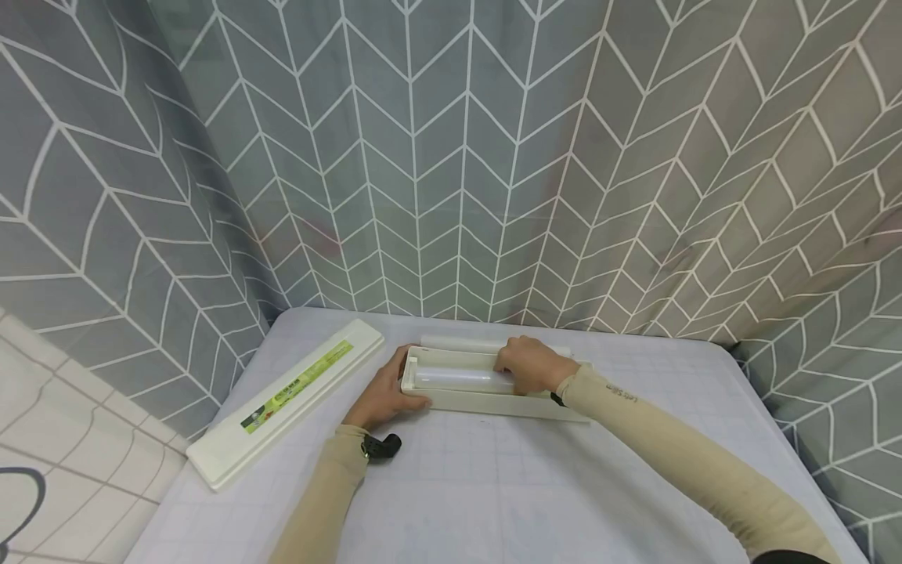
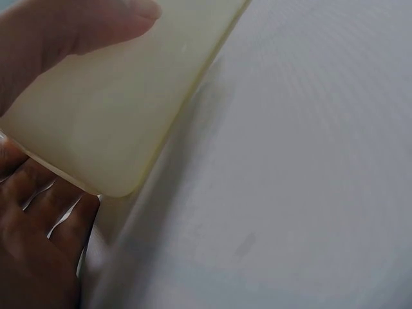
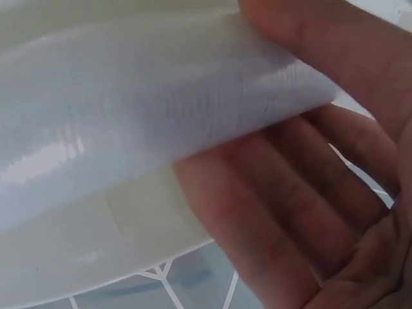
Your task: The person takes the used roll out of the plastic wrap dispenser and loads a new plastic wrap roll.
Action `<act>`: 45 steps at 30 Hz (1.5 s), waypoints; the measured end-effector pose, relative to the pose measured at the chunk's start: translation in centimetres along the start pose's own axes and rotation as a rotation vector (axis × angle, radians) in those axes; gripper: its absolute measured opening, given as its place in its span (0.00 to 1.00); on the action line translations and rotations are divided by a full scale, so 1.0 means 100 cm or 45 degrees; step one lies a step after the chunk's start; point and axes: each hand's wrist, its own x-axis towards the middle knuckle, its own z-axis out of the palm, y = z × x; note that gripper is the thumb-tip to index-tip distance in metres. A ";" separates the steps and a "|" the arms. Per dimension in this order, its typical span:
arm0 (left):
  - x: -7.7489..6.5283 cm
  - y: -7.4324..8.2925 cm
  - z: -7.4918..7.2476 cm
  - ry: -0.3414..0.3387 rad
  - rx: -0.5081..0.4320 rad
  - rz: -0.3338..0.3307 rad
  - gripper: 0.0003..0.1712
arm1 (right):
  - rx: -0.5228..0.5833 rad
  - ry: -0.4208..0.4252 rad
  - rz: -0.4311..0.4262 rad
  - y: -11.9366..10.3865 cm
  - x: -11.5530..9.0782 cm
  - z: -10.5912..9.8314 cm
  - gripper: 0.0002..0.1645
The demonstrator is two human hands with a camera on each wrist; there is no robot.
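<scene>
White box [image 1: 507,404], left hand [image 1: 384,397] gripping its end, right hand [image 1: 533,365] curling round the translucent roll [image 1: 458,381] lying inside, lid [image 1: 282,403] resting leftward, bearing an illegible green label [image 1: 297,388], right sleeve [image 1: 676,446] apparently reading "LetsSlim"

Right beige sleeve [image 1: 683,462] bore small dark lettering near the wrist, apparently "LetsSlim". Green label [image 1: 297,387] on the long white lid [image 1: 218,454] carried a short row of dark characters, too small to make out.
</scene>
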 end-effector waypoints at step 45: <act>0.000 0.002 -0.002 -0.006 0.022 -0.003 0.62 | 0.026 -0.058 0.020 0.005 -0.011 -0.001 0.21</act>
